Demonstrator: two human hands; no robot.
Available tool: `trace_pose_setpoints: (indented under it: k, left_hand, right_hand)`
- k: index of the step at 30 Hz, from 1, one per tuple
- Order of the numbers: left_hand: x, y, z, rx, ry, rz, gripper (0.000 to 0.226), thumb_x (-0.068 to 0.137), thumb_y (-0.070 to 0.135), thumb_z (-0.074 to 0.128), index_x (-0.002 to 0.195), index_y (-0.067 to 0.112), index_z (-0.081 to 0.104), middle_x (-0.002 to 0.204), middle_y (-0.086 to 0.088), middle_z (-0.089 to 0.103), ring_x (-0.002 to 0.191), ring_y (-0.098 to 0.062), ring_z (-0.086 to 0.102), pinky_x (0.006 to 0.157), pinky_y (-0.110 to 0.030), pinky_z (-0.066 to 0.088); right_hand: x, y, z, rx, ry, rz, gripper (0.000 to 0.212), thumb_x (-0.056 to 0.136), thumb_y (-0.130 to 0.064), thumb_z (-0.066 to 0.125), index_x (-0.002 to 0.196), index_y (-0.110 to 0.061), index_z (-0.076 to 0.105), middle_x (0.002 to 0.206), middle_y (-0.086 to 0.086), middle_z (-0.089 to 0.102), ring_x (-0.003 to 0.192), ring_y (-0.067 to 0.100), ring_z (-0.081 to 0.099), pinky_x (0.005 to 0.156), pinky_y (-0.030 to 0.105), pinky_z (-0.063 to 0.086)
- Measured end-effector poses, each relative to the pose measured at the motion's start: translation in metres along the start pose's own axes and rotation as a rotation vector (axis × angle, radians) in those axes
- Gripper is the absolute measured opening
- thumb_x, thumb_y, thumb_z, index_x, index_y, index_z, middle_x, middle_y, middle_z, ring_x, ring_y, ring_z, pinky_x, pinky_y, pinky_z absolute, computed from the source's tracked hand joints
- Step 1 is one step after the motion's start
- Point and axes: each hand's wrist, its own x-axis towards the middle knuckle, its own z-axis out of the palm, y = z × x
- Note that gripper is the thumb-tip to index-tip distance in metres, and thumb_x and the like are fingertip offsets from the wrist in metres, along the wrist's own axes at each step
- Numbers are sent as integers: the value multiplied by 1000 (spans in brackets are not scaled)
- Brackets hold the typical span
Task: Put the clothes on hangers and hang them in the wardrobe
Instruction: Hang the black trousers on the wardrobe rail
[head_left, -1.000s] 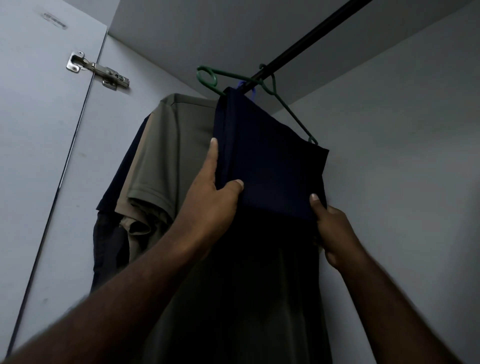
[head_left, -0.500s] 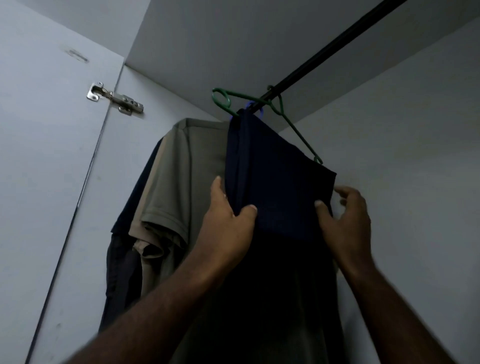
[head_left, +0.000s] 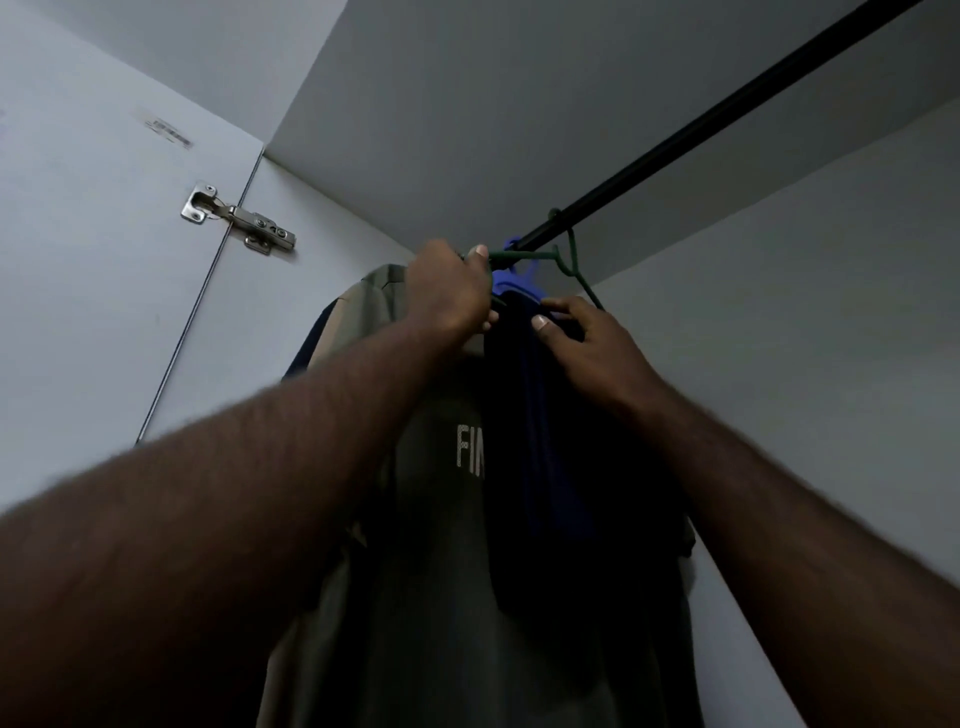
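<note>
Overhead, left hand (head_left: 451, 291) grips green hanger (head_left: 524, 255) — right hand (head_left: 587, 340) pinches navy garment (head_left: 545, 441).

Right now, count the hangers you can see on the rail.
2. A green hanger hooks on the rail, its left end gripped by the left hand. A blue hanger sits just under it, above the right hand. The clothes may hide more.

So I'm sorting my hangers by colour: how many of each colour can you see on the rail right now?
Green hanger: 1, gripped by the left hand
Blue hanger: 1
Total: 2; any hangers under the other clothes are hidden.
</note>
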Motion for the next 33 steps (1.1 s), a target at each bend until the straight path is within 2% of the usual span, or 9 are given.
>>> trace_pose_setpoints:
  k: [4,10,14,18,21,26,28,31,33]
  left_hand:
    - [16,3,-11,59,-71,45,34,101,21,50,90,-10,59,62,-21,66,53,-28,69,59,-40,61]
    - [38,-3,-23,179,-135,111,34,101,17,48,82,-9,59,63,-20,68,43,-18,65,40,-23,50]
    - [53,-8,-33,268,-153,154,37,101,18,49,77,-5,63,64,-17,69,47,-18,67,42,-22,51]
    - [65,-17,-41,329,-122,204,36,97,21,53,80,-6,68,65,-17,71,59,-26,71,64,-37,61]
    - [63,-20,-42,315,-132,198,34,97,18,50,82,-7,66,64,-16,70,54,-26,70,61,-39,61]
    - [44,-18,-43,573,32,314,28,92,25,52,107,2,60,109,-18,64,99,-36,61,81,-38,48]
    - [27,-15,-41,737,101,500,34,93,29,52,121,10,54,121,-13,54,111,-32,52,86,-40,42]
    - [1,-19,-23,875,-78,895,43,93,43,41,126,19,55,133,-9,50,120,-27,47,97,-41,35]
    - [-20,-29,-8,976,-296,944,53,93,53,29,128,23,55,139,-8,47,130,-25,41,106,-44,29]
  right_hand:
    - [32,3,-6,-126,35,28,46,101,-42,45,140,-17,50,140,7,54,123,20,53,92,24,37]
    - [87,-2,4,-189,-101,69,53,105,-40,34,152,-14,33,154,9,38,140,24,37,110,30,29]
    - [106,-8,22,-206,-159,59,50,106,-36,35,148,-9,38,150,12,43,138,25,41,111,31,32]
    - [108,-13,30,-168,-231,29,40,107,-27,36,137,-4,47,138,9,51,126,20,49,105,25,34]
    - [99,-10,33,-172,-194,9,39,107,-31,35,138,-11,48,137,5,52,127,18,48,101,23,33]
    - [48,0,33,-103,-49,140,58,103,-49,33,151,-17,34,153,4,40,140,20,38,107,26,29]
    - [25,7,32,-98,-16,178,59,102,-51,35,151,-19,35,153,4,42,139,21,40,105,27,31]
    - [0,22,37,-84,-36,179,52,102,-52,35,143,-23,46,143,6,51,131,25,48,97,27,35]
    - [-17,37,41,-76,-54,210,68,91,-68,34,144,-26,44,143,5,51,130,25,49,107,40,38]
